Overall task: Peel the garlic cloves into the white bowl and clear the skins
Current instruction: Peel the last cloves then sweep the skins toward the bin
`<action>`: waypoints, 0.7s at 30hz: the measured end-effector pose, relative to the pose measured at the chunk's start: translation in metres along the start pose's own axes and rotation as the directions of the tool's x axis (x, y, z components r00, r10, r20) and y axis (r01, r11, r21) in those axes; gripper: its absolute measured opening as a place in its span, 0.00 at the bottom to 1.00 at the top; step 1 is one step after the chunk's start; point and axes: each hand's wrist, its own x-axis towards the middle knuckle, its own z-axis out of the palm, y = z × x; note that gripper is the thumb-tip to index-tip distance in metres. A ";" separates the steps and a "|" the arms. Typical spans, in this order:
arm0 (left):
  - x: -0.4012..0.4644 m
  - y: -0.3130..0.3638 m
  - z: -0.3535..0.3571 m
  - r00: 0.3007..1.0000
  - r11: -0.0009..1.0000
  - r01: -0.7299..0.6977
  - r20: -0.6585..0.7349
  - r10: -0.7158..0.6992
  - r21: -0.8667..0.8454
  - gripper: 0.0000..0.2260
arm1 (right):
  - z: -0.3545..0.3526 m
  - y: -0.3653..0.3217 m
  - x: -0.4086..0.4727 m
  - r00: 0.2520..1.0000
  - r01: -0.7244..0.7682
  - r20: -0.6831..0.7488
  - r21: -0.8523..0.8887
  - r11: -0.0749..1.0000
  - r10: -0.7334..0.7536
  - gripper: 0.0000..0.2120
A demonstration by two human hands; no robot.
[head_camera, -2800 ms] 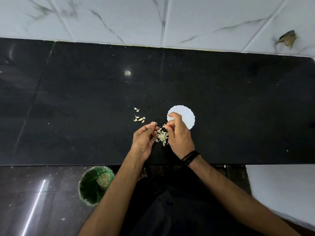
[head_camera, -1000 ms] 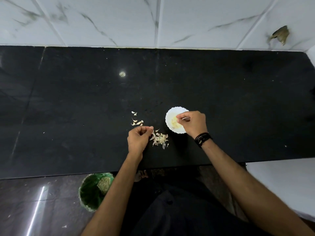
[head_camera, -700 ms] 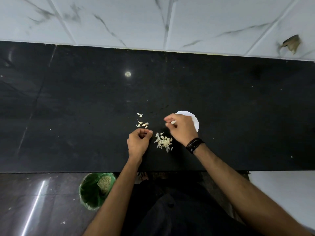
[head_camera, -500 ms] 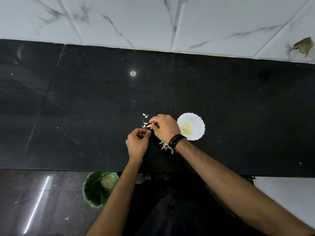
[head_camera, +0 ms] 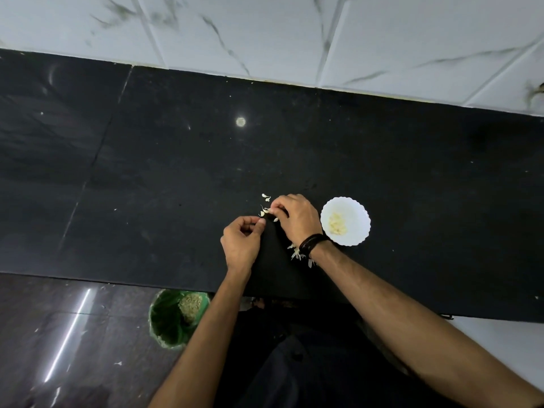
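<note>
The right hand (head_camera: 295,219) covered some of the unpeeled garlic cloves (head_camera: 266,212), and whether its curled fingertips actually pinched one was too small to tell. Its wrist hid most of the heap of skins (head_camera: 297,253) on the table (head_camera: 147,172). The left hand (head_camera: 241,242) was curled, its contents hidden. The peeled pieces in the white bowl (head_camera: 357,212) blurred into one pale mass. The left forearm overlapped the green bin (head_camera: 164,319).

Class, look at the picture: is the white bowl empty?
No: the white bowl holds a small heap of pale peeled garlic cloves near its middle.
</note>
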 end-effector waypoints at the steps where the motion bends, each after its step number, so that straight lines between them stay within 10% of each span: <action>1: 0.000 0.001 0.001 1.000 1.000 -0.005 0.010 0.006 -0.022 0.03 | -0.002 0.001 0.000 1.000 -0.006 -0.021 0.049 0.999 0.007 0.02; 9: -0.005 0.013 0.011 0.992 0.985 0.003 0.123 0.019 -0.171 0.08 | -0.021 0.001 -0.025 0.984 -0.100 -0.096 0.381 0.919 0.147 0.03; 21: -0.019 0.020 0.026 0.961 0.984 -0.154 0.245 0.129 0.087 0.07 | -0.022 0.010 -0.057 0.943 -0.185 -0.166 0.461 0.868 0.289 0.07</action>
